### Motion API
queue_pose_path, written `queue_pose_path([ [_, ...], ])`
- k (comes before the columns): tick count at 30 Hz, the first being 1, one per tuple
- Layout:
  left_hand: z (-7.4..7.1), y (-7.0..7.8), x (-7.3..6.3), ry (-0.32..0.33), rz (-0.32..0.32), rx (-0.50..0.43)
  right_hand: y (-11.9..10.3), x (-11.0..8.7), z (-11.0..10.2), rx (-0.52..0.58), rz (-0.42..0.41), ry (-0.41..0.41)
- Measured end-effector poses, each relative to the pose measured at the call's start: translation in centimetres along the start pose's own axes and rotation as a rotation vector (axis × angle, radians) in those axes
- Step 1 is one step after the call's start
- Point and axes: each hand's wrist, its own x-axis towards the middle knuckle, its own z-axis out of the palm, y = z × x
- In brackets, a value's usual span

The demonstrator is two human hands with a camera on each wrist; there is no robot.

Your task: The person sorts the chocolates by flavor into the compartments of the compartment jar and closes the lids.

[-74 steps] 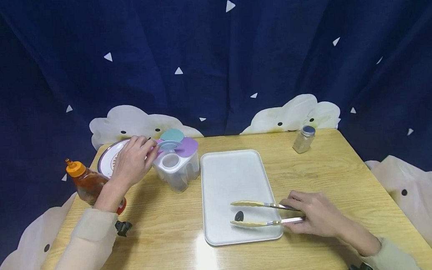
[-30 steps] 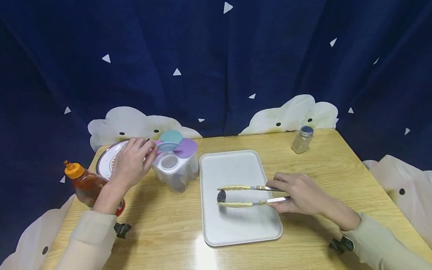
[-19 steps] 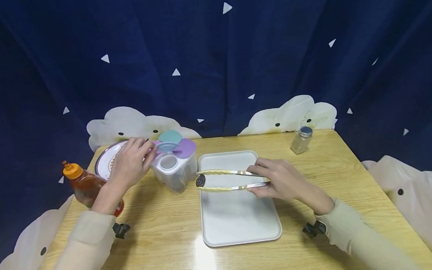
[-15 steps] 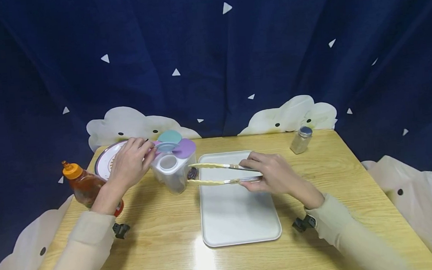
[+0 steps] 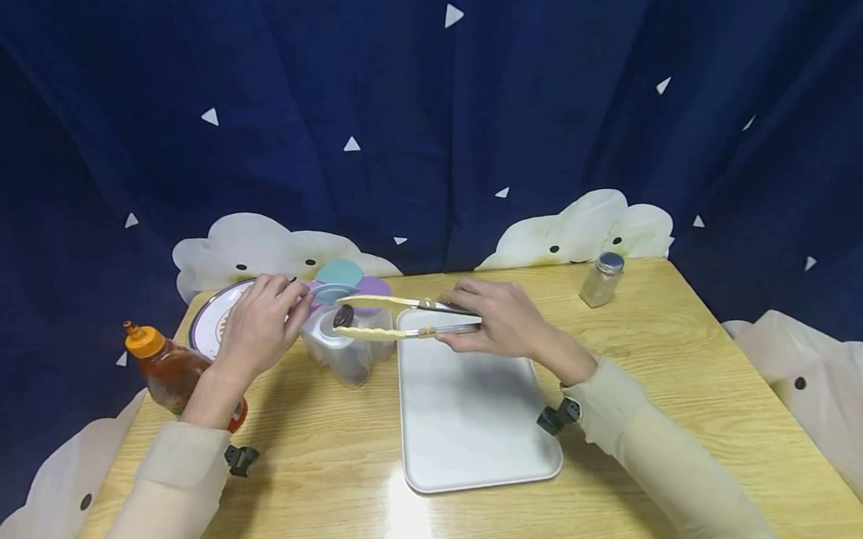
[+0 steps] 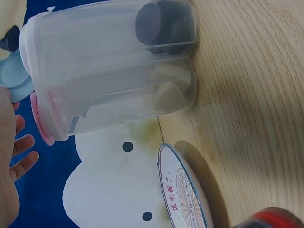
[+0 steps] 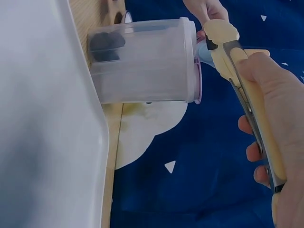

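My left hand pinches the raised light blue flap lid of a clear plastic container with purple, teal and pink lids. My right hand grips metal tongs with yellowish scalloped tips. Between those tips sits a dark, round, cookie-like piece, overlapping the container's round opening in the head view. Through the clear wall in the left wrist view, dark discs and pale chunks lie at the bottom in separate compartments.
A white rectangular tray lies right of the container. An orange-capped sauce bottle stands at the left, partly behind my left forearm, near a patterned plate. At the back right is a small glass jar with a grey lid.
The tongs have taken the dark piece off the tray and carried it left and away from me to the container's opening. My left hand has stayed at the lid.
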Motion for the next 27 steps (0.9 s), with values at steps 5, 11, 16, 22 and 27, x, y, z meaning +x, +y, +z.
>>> queue_pose_path([
  [5,0.1,0.0,0.0,0.001,0.005,0.001,-0.1,0.7,0.5,0.010,0.003,-0.008],
  [11,0.1,-0.1,0.1,-0.002,0.004,0.004,-0.1,0.9,0.8,0.012,0.003,-0.011],
  [16,0.0,0.0,0.1,-0.010,-0.003,0.006,0.0,1.0,0.9,0.002,0.011,-0.015],
  [22,-0.2,0.1,0.1,-0.022,-0.013,-0.001,0.0,0.8,0.5,0.005,0.019,-0.035],
  [27,-0.2,0.0,0.0,-0.015,-0.015,-0.006,0.2,-0.1,-0.2,0.010,0.022,-0.025],
])
